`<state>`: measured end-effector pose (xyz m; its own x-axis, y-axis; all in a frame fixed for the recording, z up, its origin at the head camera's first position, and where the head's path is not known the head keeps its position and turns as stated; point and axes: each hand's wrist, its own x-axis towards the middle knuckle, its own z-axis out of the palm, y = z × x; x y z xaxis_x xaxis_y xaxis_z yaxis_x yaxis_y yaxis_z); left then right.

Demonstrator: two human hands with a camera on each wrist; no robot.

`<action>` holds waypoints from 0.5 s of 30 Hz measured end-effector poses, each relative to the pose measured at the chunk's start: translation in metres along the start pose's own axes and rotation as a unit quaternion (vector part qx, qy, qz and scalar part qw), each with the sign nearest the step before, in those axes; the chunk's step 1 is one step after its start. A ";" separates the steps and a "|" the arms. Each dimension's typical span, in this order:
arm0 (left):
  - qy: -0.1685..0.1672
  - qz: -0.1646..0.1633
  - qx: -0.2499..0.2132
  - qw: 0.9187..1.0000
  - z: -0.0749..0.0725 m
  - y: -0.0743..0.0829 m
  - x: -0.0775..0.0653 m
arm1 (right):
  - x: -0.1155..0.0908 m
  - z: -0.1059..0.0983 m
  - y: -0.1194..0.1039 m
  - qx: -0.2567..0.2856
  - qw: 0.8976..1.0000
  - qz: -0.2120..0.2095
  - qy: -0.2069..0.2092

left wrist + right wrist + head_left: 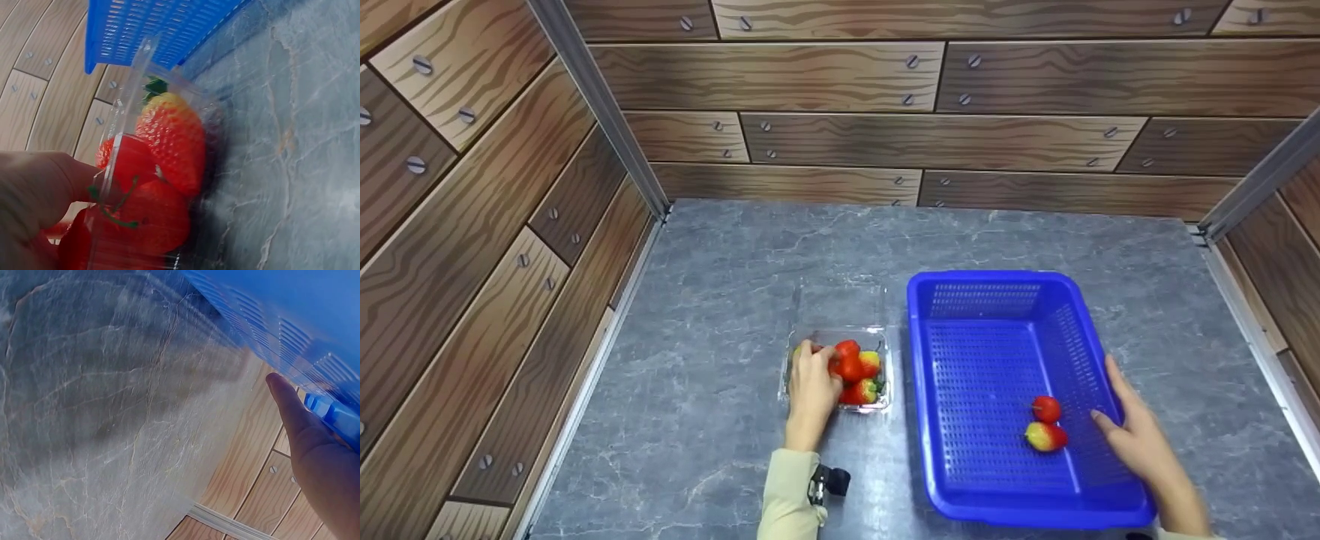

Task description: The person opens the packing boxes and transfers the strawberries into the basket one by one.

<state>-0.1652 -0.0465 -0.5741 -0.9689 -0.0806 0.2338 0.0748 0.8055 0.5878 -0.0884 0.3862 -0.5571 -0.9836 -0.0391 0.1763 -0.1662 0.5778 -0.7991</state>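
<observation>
My left hand (pixel 814 382) reaches down into a clear plastic clamshell box (pixel 887 390), its bent fingers among red fruit. Whether those fingers grip a piece is hidden. Inside the box are a red-and-yellow strawberry (pixel 171 140), a smooth red fruit with a thin green stem (pixel 160 216) and several other red pieces (pixel 849 364). My right hand (pixel 1147 442) holds the right rim of a blue plastic basket (pixel 919 375), thumb inside and the other fingers along the outer wall. On the basket floor lie a small red fruit (pixel 1046 409) and a red-and-yellow strawberry (pixel 1045 436), side by side.
The box's clear lid (pixel 840 304) lies folded back behind it. Box and basket stand close together on a grey marbled tabletop (pixel 697 337). Wood-patterned panels (pixel 840 139) enclose the back and sides, with metal rails (pixel 607 112) at the corners.
</observation>
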 end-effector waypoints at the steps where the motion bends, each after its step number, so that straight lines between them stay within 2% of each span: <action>1: 0.001 0.000 -0.011 1.000 -0.001 0.000 0.000 | 0.000 0.000 0.001 -0.003 1.000 -0.005 0.002; 6: -0.005 -0.001 -0.050 0.999 -0.007 0.004 0.001 | 0.001 0.000 0.001 -0.001 1.000 -0.011 0.002; 12: 0.017 0.005 -0.044 0.999 -0.015 0.013 0.004 | 0.000 -0.001 -0.001 -0.004 1.000 -0.001 -0.001; 15: 0.028 0.019 -0.044 0.998 -0.020 0.022 0.005 | -0.001 -0.002 -0.002 -0.004 1.000 -0.005 -0.001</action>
<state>-0.1637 -0.0408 -0.5449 -0.9502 -0.0856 0.2996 0.1346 0.7545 0.6423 -0.0871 0.3867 -0.5551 -0.9819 -0.0467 0.1837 -0.1761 0.5831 -0.7931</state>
